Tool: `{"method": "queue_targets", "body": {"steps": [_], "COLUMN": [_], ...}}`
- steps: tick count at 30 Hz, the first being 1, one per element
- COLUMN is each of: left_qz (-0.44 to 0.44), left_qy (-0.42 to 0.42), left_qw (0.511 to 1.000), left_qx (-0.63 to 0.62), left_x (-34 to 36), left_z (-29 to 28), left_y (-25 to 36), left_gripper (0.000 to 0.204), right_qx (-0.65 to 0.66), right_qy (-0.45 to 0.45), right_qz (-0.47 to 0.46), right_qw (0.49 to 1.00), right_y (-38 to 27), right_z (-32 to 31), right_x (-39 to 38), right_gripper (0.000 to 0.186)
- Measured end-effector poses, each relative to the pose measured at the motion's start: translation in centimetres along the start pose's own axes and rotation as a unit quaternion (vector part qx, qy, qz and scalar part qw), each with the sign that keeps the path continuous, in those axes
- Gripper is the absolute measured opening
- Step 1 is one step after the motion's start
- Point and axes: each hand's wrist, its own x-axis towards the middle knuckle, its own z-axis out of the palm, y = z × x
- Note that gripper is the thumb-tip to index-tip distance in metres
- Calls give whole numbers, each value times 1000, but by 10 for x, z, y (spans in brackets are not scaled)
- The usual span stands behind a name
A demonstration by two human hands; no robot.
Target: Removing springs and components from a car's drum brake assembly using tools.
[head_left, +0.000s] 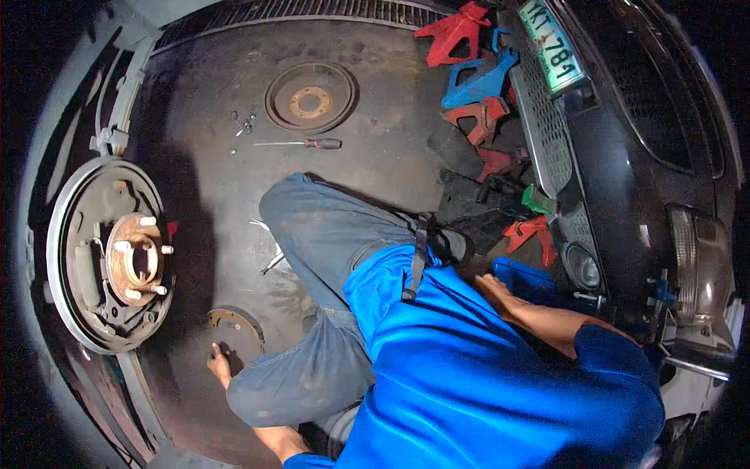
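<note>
My left hand (220, 364) is low at the left, past my bent knee, with its fingers apart and nothing visible in them. Just above it a curved brake shoe (237, 319) lies on the floor. Further left stands a wheel hub (139, 258) with several studs, in front of a round brake backing plate (69, 211). My right hand (492, 291) is down at my right side beside a blue metal piece (525, 273). Its fingers look stretched out, though their tips are partly lost in shadow.
A brake drum (283, 98), a screwdriver (322, 144) and several nuts (248, 123) lie on the floor ahead. Red and blue jack stands (478, 84) line the right, beside a dark car bumper (605, 168). A metal tool (273, 261) is near my leg.
</note>
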Motion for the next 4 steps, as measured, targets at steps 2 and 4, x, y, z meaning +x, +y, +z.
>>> {"method": "queue_targets", "body": {"steps": [2, 4], "left_qz": [-30, -15], "left_qy": [8, -117], "left_qw": [999, 984], "left_qx": [-28, -135], "left_x": [5, -23], "left_z": [-13, -11], "left_y": [-19, 53], "left_gripper": [71, 75], "right_qx": [-268, 24], "right_qy": [-74, -122], "right_qz": [-69, 115], "right_qw": [958, 986], "right_y": [2, 34], "right_z": [-3, -4], "right_x": [27, 46], "right_gripper": [41, 75]}}
